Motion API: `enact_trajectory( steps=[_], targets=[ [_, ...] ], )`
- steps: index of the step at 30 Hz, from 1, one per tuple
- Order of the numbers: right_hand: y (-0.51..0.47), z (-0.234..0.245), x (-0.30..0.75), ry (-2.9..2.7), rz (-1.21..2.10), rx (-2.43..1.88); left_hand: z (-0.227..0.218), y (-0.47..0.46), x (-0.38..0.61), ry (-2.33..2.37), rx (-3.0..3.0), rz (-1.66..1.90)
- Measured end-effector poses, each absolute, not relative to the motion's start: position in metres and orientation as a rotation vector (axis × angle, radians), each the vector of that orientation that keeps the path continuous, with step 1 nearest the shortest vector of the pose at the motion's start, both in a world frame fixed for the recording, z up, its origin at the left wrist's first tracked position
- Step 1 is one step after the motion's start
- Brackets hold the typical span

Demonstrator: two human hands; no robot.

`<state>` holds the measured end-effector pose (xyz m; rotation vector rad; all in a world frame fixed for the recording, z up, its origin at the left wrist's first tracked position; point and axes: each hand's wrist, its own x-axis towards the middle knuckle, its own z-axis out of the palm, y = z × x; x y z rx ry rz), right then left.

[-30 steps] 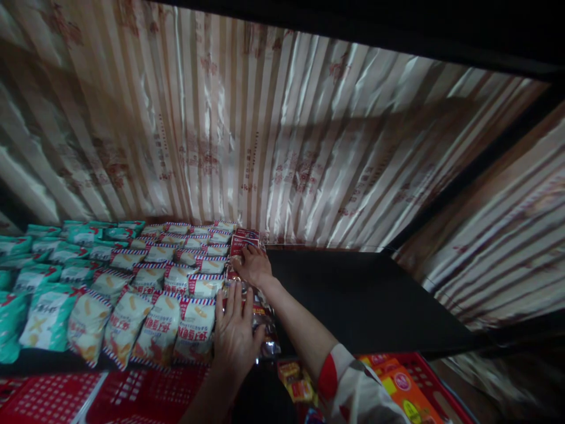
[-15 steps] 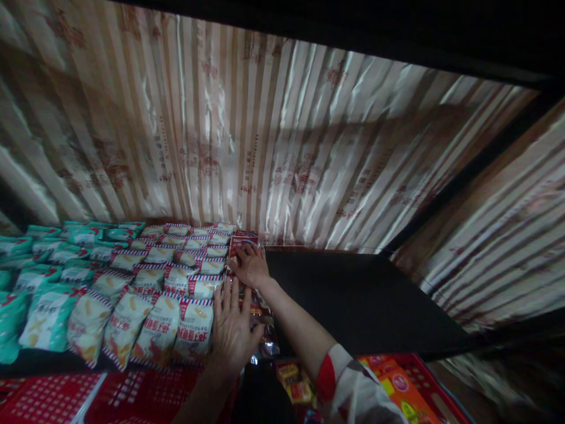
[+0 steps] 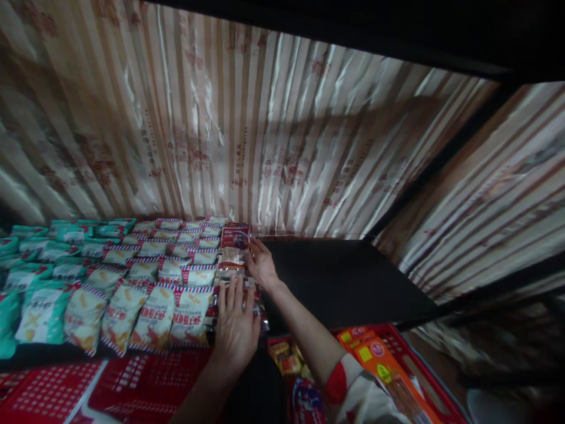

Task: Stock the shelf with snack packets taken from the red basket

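Observation:
A column of dark red snack packets [image 3: 233, 237] lies on the black shelf, beside rows of white snack bags [image 3: 192, 312] with striped edges. My left hand [image 3: 237, 330] rests over the front packets, palm down with its fingers stretched out. Farther back, my right hand [image 3: 261, 262] is at the right side of the column, its fingers apart and its fingertips touching the packets' edge. Neither hand is wrapped round a packet. The left hand hides part of the front packets.
Teal snack bags [image 3: 44, 312] fill the shelf's left part. Bare black shelf [image 3: 335, 280] extends to the right. Below are red baskets [image 3: 145, 383] and orange packets [image 3: 388, 371]. A striped, shiny sheet [image 3: 273, 135] hangs behind, and a dark beam [image 3: 441, 159] slants at the right.
My right hand has shifted from on top of the red packets to their right side, uncovering the rear ones. My left hand stays over the front packets. The view has shifted slightly.

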<state>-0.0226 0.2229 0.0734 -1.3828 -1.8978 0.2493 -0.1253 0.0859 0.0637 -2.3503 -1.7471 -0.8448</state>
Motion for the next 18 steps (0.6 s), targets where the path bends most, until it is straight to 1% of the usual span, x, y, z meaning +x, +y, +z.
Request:
enact_trajectory(
  steps=[8, 12, 16, 18],
  targets=[
    [0.156, 0.051, 0.036, -1.671, 0.192, -1.494, 0.036, 0.043, -0.072, -1.688, -2.576, -0.985],
    [0.111, 0.026, 0.070, -1.535, 0.155, -1.579, 0.020, 0.017, -0.046, -1.816, -2.823, -0.883],
    [0.056, -0.011, 0.099, -1.438, 0.191, -1.724, -0.004, -0.006, -0.024, -1.976, -3.048, -0.832],
    [0.027, -0.030, 0.109, -1.427, 0.233, -1.818, -0.020, -0.015, -0.015, -2.165, -3.092, -0.761]
  ],
)
